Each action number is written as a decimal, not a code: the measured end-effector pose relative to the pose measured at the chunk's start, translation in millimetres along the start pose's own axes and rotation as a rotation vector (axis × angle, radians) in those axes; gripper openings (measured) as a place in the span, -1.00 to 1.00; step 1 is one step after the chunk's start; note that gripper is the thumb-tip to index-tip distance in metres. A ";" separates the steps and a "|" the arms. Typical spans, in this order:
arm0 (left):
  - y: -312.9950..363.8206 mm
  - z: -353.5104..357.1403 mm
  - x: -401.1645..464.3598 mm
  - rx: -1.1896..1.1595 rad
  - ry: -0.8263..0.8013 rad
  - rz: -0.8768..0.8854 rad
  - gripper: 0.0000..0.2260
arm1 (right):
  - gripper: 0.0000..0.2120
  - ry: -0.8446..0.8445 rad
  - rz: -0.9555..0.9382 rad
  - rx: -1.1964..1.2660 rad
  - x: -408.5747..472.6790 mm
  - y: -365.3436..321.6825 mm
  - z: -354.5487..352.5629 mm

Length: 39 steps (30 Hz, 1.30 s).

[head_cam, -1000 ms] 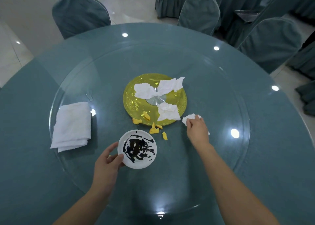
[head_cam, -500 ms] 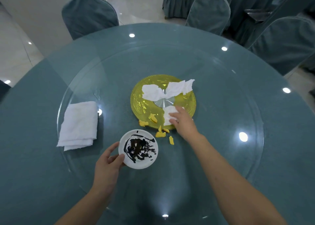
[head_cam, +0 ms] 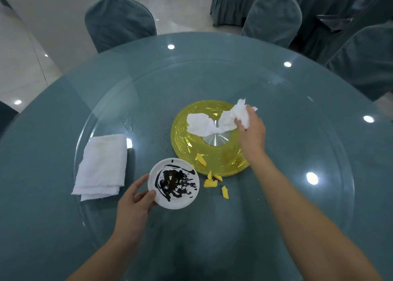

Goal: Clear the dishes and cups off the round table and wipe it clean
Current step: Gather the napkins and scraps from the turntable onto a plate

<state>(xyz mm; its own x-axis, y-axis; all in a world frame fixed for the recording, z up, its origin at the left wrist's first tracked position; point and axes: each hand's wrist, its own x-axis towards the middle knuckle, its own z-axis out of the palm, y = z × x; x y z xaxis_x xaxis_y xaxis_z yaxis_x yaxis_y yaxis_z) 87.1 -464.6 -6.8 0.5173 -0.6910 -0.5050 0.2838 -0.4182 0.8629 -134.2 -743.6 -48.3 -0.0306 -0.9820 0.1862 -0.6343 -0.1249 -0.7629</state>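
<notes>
A small white dish (head_cam: 181, 202) smeared with dark sauce sits on the glass turntable near me. My left hand (head_cam: 133, 204) grips its left rim, thumb on top. Beyond it lies a yellow round plate (head_cam: 185, 140) with a silver hub at its centre. Crumpled white tissues (head_cam: 202, 125) lie across the plate. My right hand (head_cam: 251, 129) pinches a wad of tissue (head_cam: 240, 112) at the plate's right side. Yellow food scraps (head_cam: 210, 183) are scattered on the glass and on the plate's near edge.
A folded white cloth (head_cam: 102, 166) lies on the turntable to the left. The round glass-topped table (head_cam: 63, 227) has teal cloth beneath. Chairs with teal covers (head_cam: 119, 19) stand around the far side, with more at the right.
My right hand picked up the loose tissue right of the plate, then the one on its near side, and now reaches the far right tissue. My left hand stayed on the dish.
</notes>
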 end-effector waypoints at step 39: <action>-1.9 -61.4 -2.8 -0.021 0.066 -0.035 -0.62 | -0.55 -0.708 -0.229 -0.480 -16.4 -40.4 87.9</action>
<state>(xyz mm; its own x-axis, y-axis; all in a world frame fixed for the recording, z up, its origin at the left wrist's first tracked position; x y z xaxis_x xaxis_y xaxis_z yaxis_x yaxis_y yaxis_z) 134.6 -425.6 -5.8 0.5588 -0.6351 -0.5333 0.3196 -0.4284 0.8452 -40.2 -735.0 -75.0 0.5216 -0.8169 -0.2461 -0.8267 -0.4127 -0.3824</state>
